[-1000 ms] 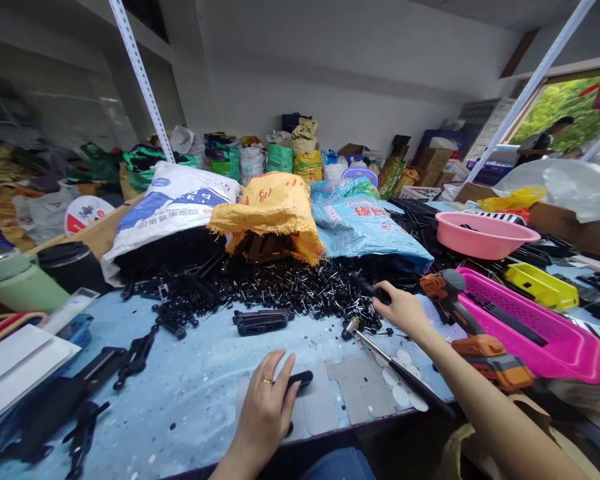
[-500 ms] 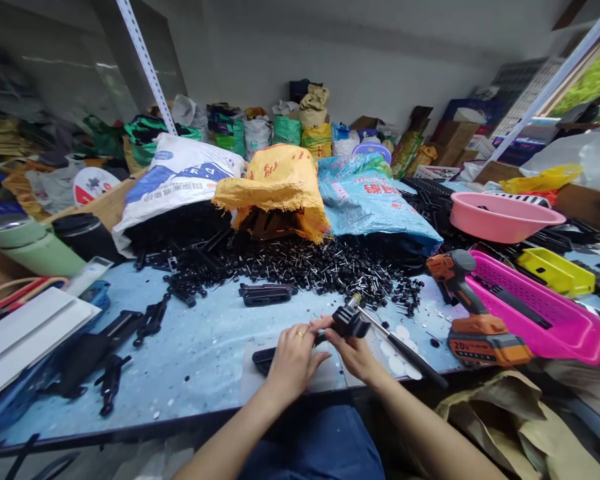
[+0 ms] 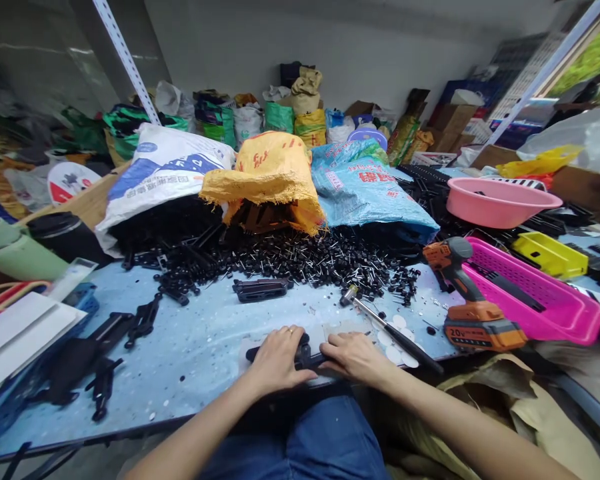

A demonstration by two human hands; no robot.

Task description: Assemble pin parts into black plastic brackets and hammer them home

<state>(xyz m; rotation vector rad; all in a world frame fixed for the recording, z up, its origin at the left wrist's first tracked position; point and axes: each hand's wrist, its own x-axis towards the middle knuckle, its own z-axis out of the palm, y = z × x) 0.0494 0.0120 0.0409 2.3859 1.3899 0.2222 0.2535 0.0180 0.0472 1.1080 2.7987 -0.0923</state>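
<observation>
A black plastic part [image 3: 307, 359] lies low over the table's front edge, partly covered by my hands. My left hand [image 3: 279, 358] is closed over its left portion, with one end sticking out beyond the fingers. At its right end, my right hand [image 3: 357, 355] grips with bent fingers; what lies under the palm is hidden. A small hammer [image 3: 405, 343] with a black handle rests just right of my right hand. Beyond my hands lies another long black part [image 3: 263, 289], flat on the blue tabletop [image 3: 200, 340].
Heaped black screws or pins [image 3: 325, 263] spill before white [image 3: 165, 167], orange [image 3: 273, 173] and blue sacks [image 3: 370, 193]. An orange cordless drill [image 3: 473, 313] leans by a pink basket [image 3: 575, 313]. Loose black parts [image 3: 87, 353] and a white box [image 3: 25, 340] occupy the left.
Both hands have come down toward the table's front edge. The black piece held up near the hammer's head is now lower, between the hands. The view has shifted slightly.
</observation>
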